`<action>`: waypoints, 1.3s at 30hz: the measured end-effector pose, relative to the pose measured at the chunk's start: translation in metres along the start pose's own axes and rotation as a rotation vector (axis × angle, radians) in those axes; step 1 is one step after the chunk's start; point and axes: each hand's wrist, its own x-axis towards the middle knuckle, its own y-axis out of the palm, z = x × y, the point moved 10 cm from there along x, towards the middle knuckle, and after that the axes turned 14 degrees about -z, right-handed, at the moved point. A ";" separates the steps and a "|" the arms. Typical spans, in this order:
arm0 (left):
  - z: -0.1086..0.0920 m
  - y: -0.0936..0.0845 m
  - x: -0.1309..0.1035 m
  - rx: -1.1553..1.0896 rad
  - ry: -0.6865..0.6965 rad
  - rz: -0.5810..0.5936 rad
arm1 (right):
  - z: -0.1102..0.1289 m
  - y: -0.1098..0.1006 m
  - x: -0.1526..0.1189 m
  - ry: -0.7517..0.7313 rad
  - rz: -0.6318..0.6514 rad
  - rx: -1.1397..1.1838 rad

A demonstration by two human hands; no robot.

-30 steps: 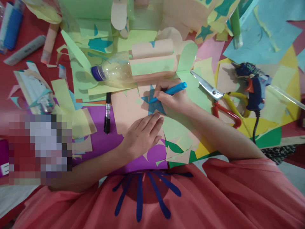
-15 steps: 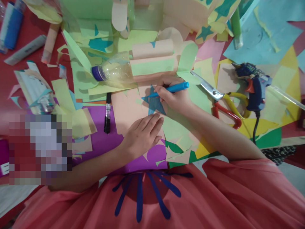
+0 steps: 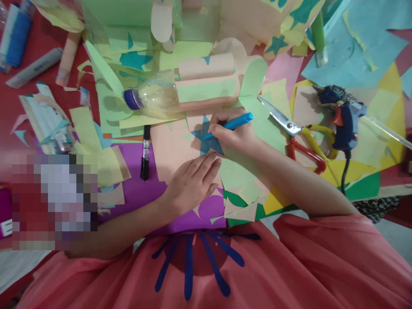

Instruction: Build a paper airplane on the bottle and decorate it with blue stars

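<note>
My right hand [image 3: 233, 128] grips a blue felt-tip marker [image 3: 240, 121], its tip down on a blue star [image 3: 205, 134] on a peach paper sheet [image 3: 170, 150]. Flat on that sheet lies my left hand [image 3: 193, 180], fingers stretched out and their tips at the star's lower edge. Just beyond the star rests a clear plastic bottle [image 3: 159, 95] on its side, with a purple cap and bands of peach and green paper round its body. A black pen [image 3: 145, 156] lies left of the sheet.
To the right are scissors [image 3: 291, 126] with red and yellow handles and a blue glue gun [image 3: 346, 120] with its cord. Paper scraps, a purple sheet [image 3: 131, 189] and rolled papers [image 3: 69, 56] cover much of the red table. Star-decorated paper [image 3: 277, 45] stands at the back.
The marker tip has moved from the star's left point to its middle, and the marker is tilted more steeply. My left hand stays where it was.
</note>
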 end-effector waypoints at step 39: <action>-0.002 -0.007 0.004 0.023 0.031 -0.077 | 0.010 -0.013 0.005 -0.148 -0.153 -0.029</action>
